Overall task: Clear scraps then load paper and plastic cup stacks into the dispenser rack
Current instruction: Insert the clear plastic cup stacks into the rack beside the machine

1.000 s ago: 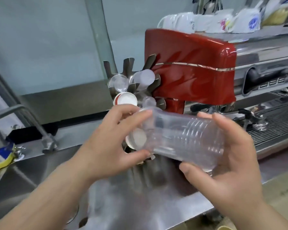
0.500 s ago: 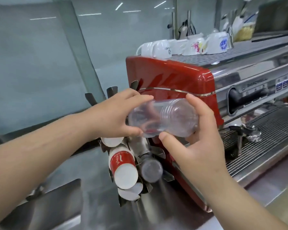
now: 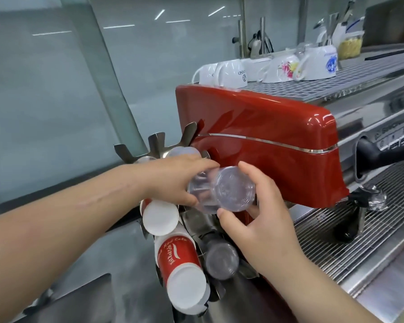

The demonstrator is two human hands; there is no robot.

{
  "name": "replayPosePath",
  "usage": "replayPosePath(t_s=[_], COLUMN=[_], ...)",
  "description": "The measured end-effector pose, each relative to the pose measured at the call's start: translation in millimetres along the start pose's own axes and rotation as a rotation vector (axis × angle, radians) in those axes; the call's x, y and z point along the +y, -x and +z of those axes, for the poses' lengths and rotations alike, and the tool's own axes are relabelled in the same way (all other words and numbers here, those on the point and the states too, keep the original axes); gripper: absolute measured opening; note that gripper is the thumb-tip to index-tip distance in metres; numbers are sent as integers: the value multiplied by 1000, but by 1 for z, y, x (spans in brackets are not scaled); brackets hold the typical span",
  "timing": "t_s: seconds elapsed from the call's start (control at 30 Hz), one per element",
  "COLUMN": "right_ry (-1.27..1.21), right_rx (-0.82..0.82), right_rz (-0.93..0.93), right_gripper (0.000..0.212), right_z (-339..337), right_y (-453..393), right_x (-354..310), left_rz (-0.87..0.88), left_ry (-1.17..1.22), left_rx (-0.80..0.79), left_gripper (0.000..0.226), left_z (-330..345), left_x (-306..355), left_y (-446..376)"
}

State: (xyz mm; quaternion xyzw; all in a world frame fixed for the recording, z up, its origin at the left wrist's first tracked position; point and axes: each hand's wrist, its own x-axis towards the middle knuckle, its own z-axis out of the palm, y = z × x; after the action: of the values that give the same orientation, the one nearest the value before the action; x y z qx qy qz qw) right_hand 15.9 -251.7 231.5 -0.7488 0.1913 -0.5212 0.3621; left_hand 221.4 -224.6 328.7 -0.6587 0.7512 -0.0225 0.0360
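A stack of clear plastic cups lies sideways with its base toward me, pressed into the metal dispenser rack beside the red espresso machine. My left hand grips the stack's far end, fingers over the top. My right hand holds the near end, thumb below and fingers above. Lower rack slots hold a red and white paper cup stack, a white-based paper cup stack and a grey plastic cup stack. Another clear cup shows above my left hand.
The red espresso machine stands right behind the rack, with white mugs upside down on its top grate. Its drip tray grille and a portafilter lie to the right. A steel counter and a sink edge sit at lower left.
The clear cup stack has turned base toward me and moved down into the rack. Both hands followed it, and my view has come closer.
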Motion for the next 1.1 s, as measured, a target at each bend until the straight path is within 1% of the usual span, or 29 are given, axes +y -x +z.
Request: replayPosePath(t_s=[0.07, 0.13, 0.3, 0.5, 0.63, 0.77, 1.0, 1.1], right_ry=[-1, -4, 24, 33, -7, -13, -11, -6], right_rx=[-28, -46, -42, -34, -12, -9, -12, -21], right_rz=[18, 33, 46, 42, 61, 66, 71, 72], right_gripper=[78, 79, 79, 78, 77, 76, 76, 75], right_z=[7, 14, 26, 32, 37, 38, 39, 42], right_y=[-1, -2, -6, -9, -9, -10, -16, -18], right_x=[8, 14, 27, 38, 41, 42, 44, 46], left_rz=[-16, 4, 0, 49, 91, 96, 86, 77], left_ry=[-23, -28, -23, -113, -206, -258, -333, -307], left_rx=[-57, -93, -112, -79, -53, -39, 35, 27], left_gripper=[85, 81, 80, 80, 79, 81, 79, 79], left_z=[2, 3, 14, 18, 19, 18, 18, 20], left_x=[-11, -20, -32, -38, -41, -42, -43, -43], left_y=[-5, -9, -15, -18, -18, -19, -17, -17])
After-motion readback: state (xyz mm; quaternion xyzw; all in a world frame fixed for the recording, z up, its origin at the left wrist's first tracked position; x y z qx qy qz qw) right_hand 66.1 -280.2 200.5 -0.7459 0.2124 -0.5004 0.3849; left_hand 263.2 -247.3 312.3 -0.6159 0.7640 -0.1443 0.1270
